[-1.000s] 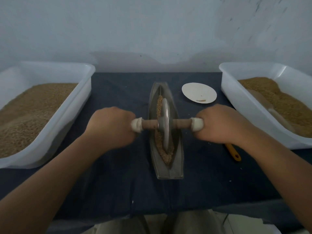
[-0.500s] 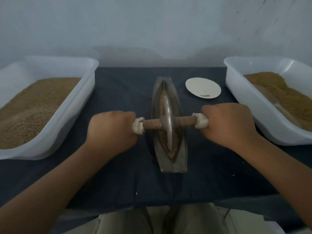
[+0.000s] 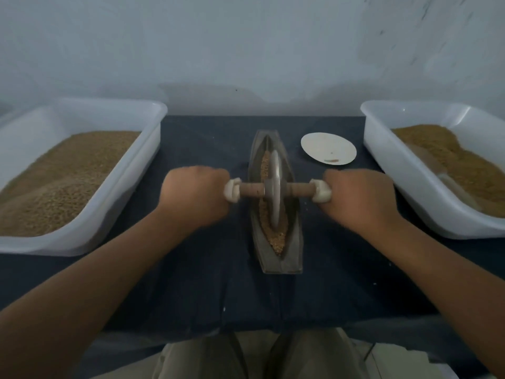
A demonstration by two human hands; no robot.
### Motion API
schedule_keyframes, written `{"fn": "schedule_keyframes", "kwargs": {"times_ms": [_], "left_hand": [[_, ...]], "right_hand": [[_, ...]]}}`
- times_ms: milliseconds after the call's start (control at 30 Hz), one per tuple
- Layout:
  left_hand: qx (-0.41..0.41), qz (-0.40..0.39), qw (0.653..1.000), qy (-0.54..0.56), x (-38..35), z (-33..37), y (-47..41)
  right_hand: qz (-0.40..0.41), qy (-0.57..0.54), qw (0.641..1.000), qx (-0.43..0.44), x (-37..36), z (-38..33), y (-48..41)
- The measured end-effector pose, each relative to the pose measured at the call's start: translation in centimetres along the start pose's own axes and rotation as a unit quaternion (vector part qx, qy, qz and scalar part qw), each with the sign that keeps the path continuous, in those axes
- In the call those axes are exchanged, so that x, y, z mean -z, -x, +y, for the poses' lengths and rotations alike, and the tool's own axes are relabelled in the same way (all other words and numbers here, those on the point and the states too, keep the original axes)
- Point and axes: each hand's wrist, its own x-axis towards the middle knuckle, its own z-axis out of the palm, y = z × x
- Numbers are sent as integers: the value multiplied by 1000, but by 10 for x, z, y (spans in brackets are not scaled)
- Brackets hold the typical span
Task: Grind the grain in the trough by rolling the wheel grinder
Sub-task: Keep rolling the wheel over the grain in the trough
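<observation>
Both hands grip the wheel grinder (image 3: 275,187) (in trough (image 3: 293,258)).

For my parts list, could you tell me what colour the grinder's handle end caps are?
The end caps are cream-white, clearest in the head view.

The metal wheel grinder (image 3: 274,191) stands upright mid-trough (image 3: 292,253), its wooden axle crosswise, tan grain (image 3: 277,235) heaped along the narrow, dark boat-shaped channel.
</observation>
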Motion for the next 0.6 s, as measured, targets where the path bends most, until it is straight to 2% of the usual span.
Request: {"fn": "schedule_keyframes", "kwargs": {"times_ms": [100, 267, 433, 533, 600], "left_hand": [[-24, 42, 999, 24, 5, 0, 27], [41, 12, 999, 15, -13, 0, -18], [92, -15, 995, 48, -18, 1, -54], [55, 1, 998, 19, -16, 3, -21], [6, 41, 999, 17, -10, 1, 8]], "right_hand": [[47, -17, 998, 28, 6, 4, 20], [32, 6, 999, -15, -19, 2, -26], [15, -8, 1000, -12, -22, -1, -69], [17, 7, 1000, -1, -18, 0, -38], [36, 10, 999, 9, -11, 2, -8]]}}
